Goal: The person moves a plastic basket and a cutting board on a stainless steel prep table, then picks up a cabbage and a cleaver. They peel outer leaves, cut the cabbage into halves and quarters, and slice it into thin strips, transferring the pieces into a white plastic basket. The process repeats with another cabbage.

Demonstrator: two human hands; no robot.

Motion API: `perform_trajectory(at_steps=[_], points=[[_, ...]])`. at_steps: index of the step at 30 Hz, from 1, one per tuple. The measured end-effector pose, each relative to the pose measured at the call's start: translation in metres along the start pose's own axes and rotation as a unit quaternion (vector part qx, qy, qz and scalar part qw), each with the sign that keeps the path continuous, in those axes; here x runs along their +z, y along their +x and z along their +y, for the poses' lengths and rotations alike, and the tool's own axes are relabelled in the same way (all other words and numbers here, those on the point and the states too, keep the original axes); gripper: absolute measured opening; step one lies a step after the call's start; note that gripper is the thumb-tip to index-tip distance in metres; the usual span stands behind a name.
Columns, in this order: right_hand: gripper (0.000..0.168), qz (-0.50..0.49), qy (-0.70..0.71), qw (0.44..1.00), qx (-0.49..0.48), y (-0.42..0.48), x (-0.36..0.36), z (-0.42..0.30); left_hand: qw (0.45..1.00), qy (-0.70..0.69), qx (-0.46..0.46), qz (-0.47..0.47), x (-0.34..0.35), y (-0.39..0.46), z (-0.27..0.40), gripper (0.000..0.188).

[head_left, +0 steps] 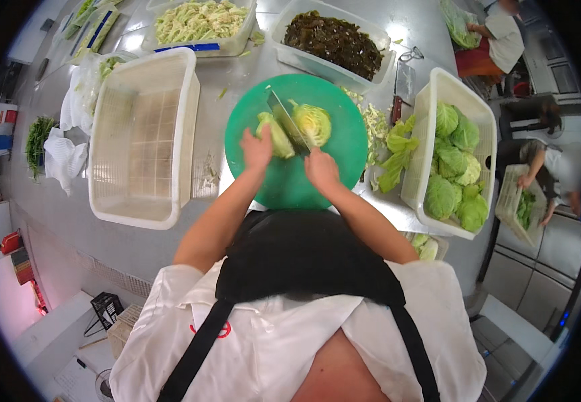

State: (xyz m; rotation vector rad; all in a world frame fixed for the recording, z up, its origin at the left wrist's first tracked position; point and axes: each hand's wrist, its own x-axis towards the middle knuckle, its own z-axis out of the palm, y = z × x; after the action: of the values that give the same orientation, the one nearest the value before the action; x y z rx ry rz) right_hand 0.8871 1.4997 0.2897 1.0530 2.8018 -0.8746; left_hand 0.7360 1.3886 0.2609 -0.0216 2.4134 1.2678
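Observation:
On a round green cutting board (295, 186), my right hand (321, 169) grips the handle of a cleaver (286, 116). The blade stands between two cut pieces of cabbage. My left hand (258, 145) rests on the left cabbage piece (281, 136), its fingers over the near side. The right cabbage piece (314, 123) lies with its pale cut layers showing, just right of the blade, and no hand touches it. Whether the blade touches either piece cannot be told.
A white plastic basket (182, 130) stands left; a crate of whole cabbages (428, 151) stands right. Tubs of chopped pale vegetable (202, 20) and dark seaweed-like strips (335, 42) stand beyond. Another cleaver (404, 83) lies near loose leaves (396, 145). Two people work at the right.

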Motion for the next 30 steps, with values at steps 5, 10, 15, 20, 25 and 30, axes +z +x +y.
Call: perform_trajectory(at_steps=[5, 10, 15, 20, 25, 30], points=[[0.029, 0.015, 0.048, 0.999, 0.014, -0.023, -0.020, 0.046, 0.989, -0.097, -0.057, -0.098, -0.037, 0.002, -0.014, 0.077], [0.036, -0.030, 0.186, 0.981, 0.046, -0.046, -0.052, 0.030, 0.979, -0.146, -0.094, -0.106, -0.040, 0.019, -0.022, 0.069], [0.035, -0.133, 0.243, 0.957, 0.081, -0.052, -0.074, 0.011, 0.959, -0.187, -0.169, -0.131, -0.039, 0.034, -0.017, 0.060], [0.036, -0.161, 0.247, 0.951, 0.091, -0.050, -0.067, 0.017, 0.947, -0.221, -0.183, -0.146, -0.032, 0.042, -0.016, 0.058], [0.037, -0.188, 0.276, 0.938, 0.092, -0.034, -0.045, 0.011, 0.967, -0.180, -0.152, -0.101, -0.019, 0.060, -0.033, 0.052], [0.037, -0.166, 0.266, 0.945, 0.098, -0.033, -0.033, 0.003, 0.975, -0.129, -0.154, -0.091, -0.017, 0.062, -0.030, 0.057]])
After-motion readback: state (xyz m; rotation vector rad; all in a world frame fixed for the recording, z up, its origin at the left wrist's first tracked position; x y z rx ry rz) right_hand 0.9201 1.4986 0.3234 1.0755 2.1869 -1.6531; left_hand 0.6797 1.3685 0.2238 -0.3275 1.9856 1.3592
